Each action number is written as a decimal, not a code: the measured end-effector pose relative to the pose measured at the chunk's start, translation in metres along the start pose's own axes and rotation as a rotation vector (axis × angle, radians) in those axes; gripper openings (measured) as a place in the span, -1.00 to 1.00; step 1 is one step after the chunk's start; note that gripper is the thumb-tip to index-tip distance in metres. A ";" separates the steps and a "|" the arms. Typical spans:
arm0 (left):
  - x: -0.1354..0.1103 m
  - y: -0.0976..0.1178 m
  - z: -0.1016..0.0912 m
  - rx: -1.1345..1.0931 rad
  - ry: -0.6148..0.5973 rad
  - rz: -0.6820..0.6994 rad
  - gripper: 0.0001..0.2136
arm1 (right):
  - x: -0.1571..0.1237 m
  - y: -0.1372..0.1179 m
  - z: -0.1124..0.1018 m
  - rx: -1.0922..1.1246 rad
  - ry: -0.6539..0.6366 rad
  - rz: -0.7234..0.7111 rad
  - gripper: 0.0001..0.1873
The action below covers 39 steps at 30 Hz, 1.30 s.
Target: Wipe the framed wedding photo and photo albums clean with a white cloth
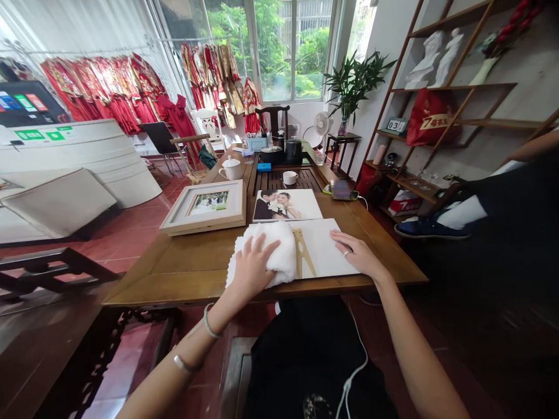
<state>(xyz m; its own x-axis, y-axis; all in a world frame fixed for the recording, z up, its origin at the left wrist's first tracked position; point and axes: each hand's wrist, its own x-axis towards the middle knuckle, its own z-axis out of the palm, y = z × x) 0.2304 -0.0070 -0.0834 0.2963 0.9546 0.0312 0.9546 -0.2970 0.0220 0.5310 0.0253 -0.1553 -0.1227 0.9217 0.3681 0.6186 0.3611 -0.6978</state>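
Observation:
My left hand (252, 265) lies flat with its fingers spread on a white fluffy cloth (279, 250), pressing it onto a white board (325, 250) at the near edge of the wooden table (192, 265). My right hand (357, 251) rests open, palm down, on the right part of the same board, a ring on one finger. A wooden easel-shaped stand (303, 251) lies flat on the board between my hands. Just beyond the board lies a printed wedding photo (286, 205).
A framed photo (207, 205) sits at the table's left. Further back are a tea tray with cups (289, 177), a white teapot (231, 168) and a kettle (293, 150). A seated person's leg and blue shoe (430, 227) are on the right, by wooden shelves (441, 116). Red garments (117, 93) hang at the back.

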 end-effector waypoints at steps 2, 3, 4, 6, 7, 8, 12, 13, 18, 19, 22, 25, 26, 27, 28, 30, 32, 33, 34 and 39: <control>0.012 0.000 0.000 -0.009 -0.004 -0.016 -0.33 | 0.002 0.001 -0.001 0.003 0.000 -0.009 -0.65; 0.019 -0.001 0.000 -0.013 -0.005 -0.026 -0.35 | 0.002 0.001 -0.001 0.002 -0.003 -0.013 -0.65; 0.027 -0.002 -0.001 -0.017 -0.006 -0.036 -0.36 | 0.002 0.001 -0.001 0.000 -0.005 -0.017 -0.65; 0.041 -0.005 -0.001 -0.021 0.002 -0.061 -0.39 | 0.002 0.001 -0.001 -0.008 -0.009 -0.023 -0.65; 0.047 -0.007 -0.001 -0.022 0.011 -0.072 -0.40 | 0.002 0.001 -0.001 -0.013 -0.009 -0.025 -0.64; 0.051 -0.009 -0.001 -0.023 0.020 -0.081 -0.41 | 0.001 0.001 -0.001 -0.020 -0.011 -0.026 -0.64; 0.053 -0.014 0.000 -0.014 0.032 -0.098 -0.43 | 0.000 -0.001 -0.001 -0.039 -0.020 -0.032 -0.63; 0.048 -0.013 0.000 -0.007 0.030 -0.097 -0.42 | -0.001 -0.001 -0.001 -0.041 -0.020 -0.032 -0.63; 0.008 -0.004 0.002 0.017 0.026 -0.048 -0.37 | -0.001 -0.002 -0.001 -0.044 -0.017 -0.029 -0.63; -0.002 -0.002 0.002 0.019 0.024 -0.036 -0.36 | -0.001 -0.003 -0.001 -0.044 -0.017 -0.028 -0.63; -0.026 0.003 0.001 0.017 0.005 0.006 -0.31 | -0.002 -0.004 -0.001 -0.040 -0.025 -0.028 -0.62; -0.033 0.001 -0.003 0.001 -0.044 0.047 -0.26 | -0.003 -0.005 -0.002 -0.035 -0.030 -0.029 -0.62; -0.030 -0.002 -0.005 -0.005 -0.063 0.055 -0.25 | -0.003 -0.005 -0.002 -0.036 -0.032 -0.029 -0.62; -0.025 -0.006 -0.006 -0.010 -0.079 0.058 -0.26 | -0.004 -0.005 -0.002 -0.037 -0.034 -0.029 -0.62; -0.017 -0.010 -0.007 -0.015 -0.089 0.056 -0.27 | -0.004 -0.005 -0.002 -0.038 -0.038 -0.029 -0.61; 0.003 -0.018 -0.007 -0.020 -0.083 0.043 -0.31 | -0.004 -0.005 -0.003 -0.037 -0.043 -0.025 -0.60; 0.026 -0.023 -0.005 -0.018 -0.054 0.026 -0.36 | -0.004 -0.005 -0.003 -0.035 -0.045 -0.023 -0.61; 0.037 -0.024 -0.003 -0.016 -0.039 0.019 -0.37 | -0.004 -0.005 -0.003 -0.035 -0.045 -0.025 -0.61; 0.046 -0.024 -0.001 -0.012 -0.023 0.014 -0.39 | -0.004 -0.005 -0.003 -0.036 -0.044 -0.027 -0.61; 0.069 -0.021 0.003 0.005 0.041 0.010 -0.44 | -0.004 -0.004 -0.003 -0.023 -0.038 -0.025 -0.61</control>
<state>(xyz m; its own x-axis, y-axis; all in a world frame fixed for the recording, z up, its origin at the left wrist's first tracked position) 0.2306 0.0650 -0.0849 0.3048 0.9497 0.0723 0.9517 -0.3067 0.0161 0.5311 0.0199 -0.1524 -0.1675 0.9174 0.3609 0.6328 0.3808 -0.6742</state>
